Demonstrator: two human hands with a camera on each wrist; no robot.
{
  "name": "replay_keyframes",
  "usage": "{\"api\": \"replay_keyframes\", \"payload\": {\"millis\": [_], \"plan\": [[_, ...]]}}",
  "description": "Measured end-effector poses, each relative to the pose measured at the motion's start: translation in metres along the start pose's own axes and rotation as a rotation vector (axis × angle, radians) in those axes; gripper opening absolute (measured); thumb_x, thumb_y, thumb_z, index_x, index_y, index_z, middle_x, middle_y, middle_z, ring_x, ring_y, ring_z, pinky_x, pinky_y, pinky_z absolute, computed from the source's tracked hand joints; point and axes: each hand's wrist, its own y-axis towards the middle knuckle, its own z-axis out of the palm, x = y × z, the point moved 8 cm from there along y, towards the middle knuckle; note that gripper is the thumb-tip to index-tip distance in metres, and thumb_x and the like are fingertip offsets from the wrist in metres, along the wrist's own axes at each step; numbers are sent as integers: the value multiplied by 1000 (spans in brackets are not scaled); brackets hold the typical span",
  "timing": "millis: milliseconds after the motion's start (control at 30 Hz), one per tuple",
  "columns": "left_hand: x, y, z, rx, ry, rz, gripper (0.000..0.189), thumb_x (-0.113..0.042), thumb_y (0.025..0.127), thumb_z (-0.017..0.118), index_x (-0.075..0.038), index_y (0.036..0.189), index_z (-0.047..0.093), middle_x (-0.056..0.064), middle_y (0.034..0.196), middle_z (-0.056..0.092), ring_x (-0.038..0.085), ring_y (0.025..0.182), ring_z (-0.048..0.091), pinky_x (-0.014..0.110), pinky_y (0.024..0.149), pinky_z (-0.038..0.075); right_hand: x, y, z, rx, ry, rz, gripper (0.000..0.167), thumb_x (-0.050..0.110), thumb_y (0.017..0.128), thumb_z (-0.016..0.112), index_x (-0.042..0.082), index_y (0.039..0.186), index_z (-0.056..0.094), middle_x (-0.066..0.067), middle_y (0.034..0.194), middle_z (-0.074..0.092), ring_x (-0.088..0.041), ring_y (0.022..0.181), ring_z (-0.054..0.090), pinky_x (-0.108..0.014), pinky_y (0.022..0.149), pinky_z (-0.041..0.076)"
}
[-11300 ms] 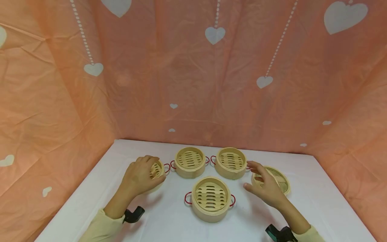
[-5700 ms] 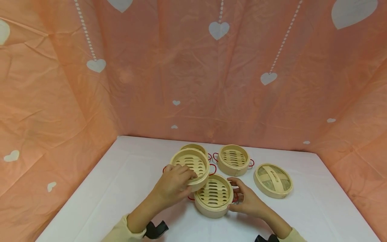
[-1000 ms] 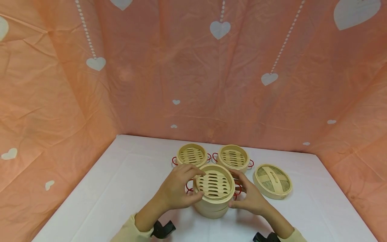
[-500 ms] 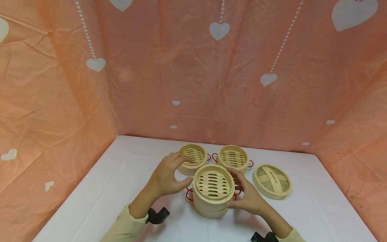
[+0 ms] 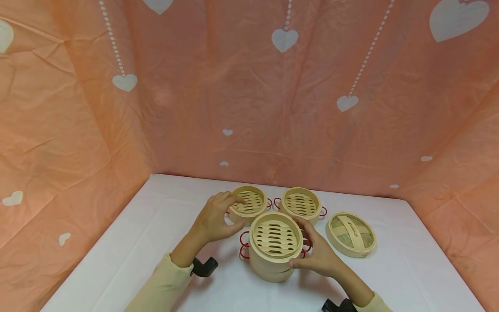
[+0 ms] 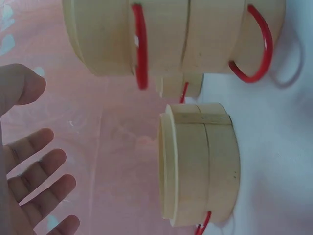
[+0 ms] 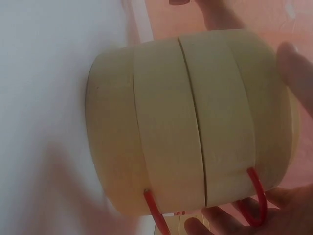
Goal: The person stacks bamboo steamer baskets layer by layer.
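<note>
Two round bamboo steamer baskets (image 5: 274,251) stand stacked on the white table, their red handles at the sides. From the right, my right hand (image 5: 319,255) holds the upper basket, thumb at the front and fingers round the back by the red handle. In the right wrist view the stack (image 7: 190,122) fills the space between thumb and fingers. My left hand (image 5: 214,219) is spread and holds nothing. It hovers by the near left side of the back-left steamer basket (image 5: 249,214), overlapping its rim in the head view; the left wrist view shows the fingers apart from that basket (image 6: 205,166).
Another steamer basket (image 5: 299,212) stands at the back right, beside the back-left one. Farther right a bamboo steamer lid (image 5: 351,234) lies on the white table (image 5: 163,208). An orange cloth (image 5: 249,108) with white hearts hangs around the table.
The left-hand basket was lifted across and stacked on the front basket. My left hand then let go and moved back and left toward the back-left basket. My right hand stays at the stack.
</note>
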Motion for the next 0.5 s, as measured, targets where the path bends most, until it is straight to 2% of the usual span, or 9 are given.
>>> {"api": "replay_keyframes", "payload": {"millis": [333, 500], "plan": [[21, 7, 13, 5, -38, -4, 43, -24, 65, 76, -13, 106, 66, 0, 100, 65, 24, 93, 62, 42, 83, 49, -2, 1, 1, 10, 20, 1, 107, 17, 63, 90, 5, 148, 27, -21, 133, 51, -17, 111, 60, -25, 87, 51], [29, 9, 19, 18, -62, -13, 39, -22, 67, 73, -12, 105, 67, 0, 99, 65, 24, 95, 62, 41, 84, 50, -2, 1, 1, 12, 23, 3, 106, 16, 63, 89, 3, 148, 27, -22, 132, 50, -16, 110, 60, -26, 85, 52]]}}
